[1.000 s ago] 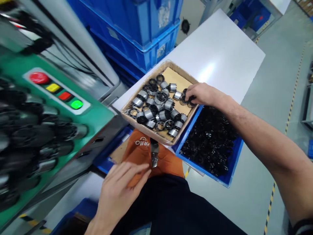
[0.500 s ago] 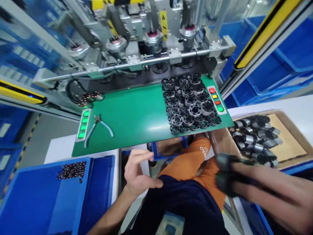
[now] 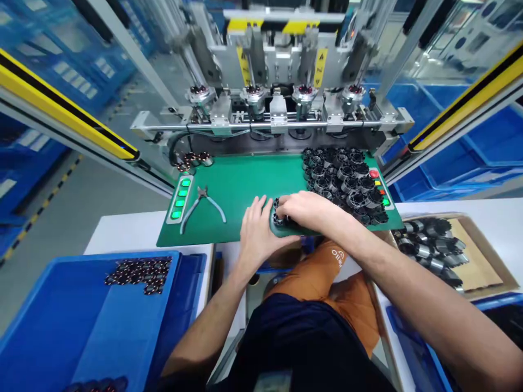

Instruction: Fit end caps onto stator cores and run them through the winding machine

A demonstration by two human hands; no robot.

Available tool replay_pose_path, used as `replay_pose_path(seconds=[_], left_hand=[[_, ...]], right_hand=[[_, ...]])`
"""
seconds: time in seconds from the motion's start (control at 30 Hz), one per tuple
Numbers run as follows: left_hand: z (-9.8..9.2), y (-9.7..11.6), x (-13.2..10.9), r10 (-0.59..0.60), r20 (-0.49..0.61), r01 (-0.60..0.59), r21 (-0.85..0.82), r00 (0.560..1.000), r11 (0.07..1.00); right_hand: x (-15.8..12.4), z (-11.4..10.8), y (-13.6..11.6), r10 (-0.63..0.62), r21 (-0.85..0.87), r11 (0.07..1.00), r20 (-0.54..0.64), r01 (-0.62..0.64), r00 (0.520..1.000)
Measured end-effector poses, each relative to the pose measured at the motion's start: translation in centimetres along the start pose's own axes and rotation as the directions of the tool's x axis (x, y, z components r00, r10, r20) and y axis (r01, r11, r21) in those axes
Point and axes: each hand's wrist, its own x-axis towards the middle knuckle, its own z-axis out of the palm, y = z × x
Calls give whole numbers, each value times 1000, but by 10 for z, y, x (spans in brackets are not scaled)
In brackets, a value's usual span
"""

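Note:
Both my hands rest on the front of the green work surface (image 3: 245,185) of the machine. My right hand (image 3: 306,209) is curled over a small cluster of black ring-shaped parts (image 3: 280,219) and grips them. My left hand (image 3: 258,234) lies just left of them, fingers stretched forward and touching the cluster's edge. A large pile of the same black and silver ring parts (image 3: 347,182) sits on the right part of the green surface, right beside my right hand.
Blue-handled pliers (image 3: 201,204) lie on the green surface at left, near green lit buttons (image 3: 180,198). A cardboard box (image 3: 478,261) of ring parts stands at right. A blue bin (image 3: 81,316) with small dark parts is at lower left. Machine heads (image 3: 278,98) stand behind.
The view swung from the cardboard box at my right to the machine in front. My right hand carried ring parts from the box onto the green surface. My left hand rose from my lap to meet them.

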Motion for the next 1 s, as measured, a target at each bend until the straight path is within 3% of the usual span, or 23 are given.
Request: replay_pose_path(seconds=[0.13, 0.3, 0.47, 0.6, 0.8, 0.9, 1.0], left_hand=[[5, 14, 15, -43, 18, 42, 68, 999, 997], [7, 21, 29, -77, -25, 79, 85, 997, 993], [10, 22, 53, -87, -20, 89, 127, 996, 988], [11, 22, 82, -115, -10, 115, 170, 993, 979], [13, 24, 135, -131, -52, 139, 217, 990, 966], [15, 25, 157, -128, -68, 140, 237, 989, 961], [17, 25, 174, -107, -73, 123, 254, 992, 959]], right_hand=[[-44, 10, -14, 34, 11, 999, -62, -33, 998], [-132, 53, -33, 31, 307, 950, -244, 47, 969], [-212, 117, -44, 275, 559, 817, -167, -139, 947], [-260, 163, -55, 415, 711, 674, -139, -201, 899], [-312, 225, -70, 486, 773, 543, 28, -327, 873], [-324, 250, -78, 513, 779, 520, 42, -350, 857], [-327, 262, -83, 530, 791, 504, 35, -348, 847]])
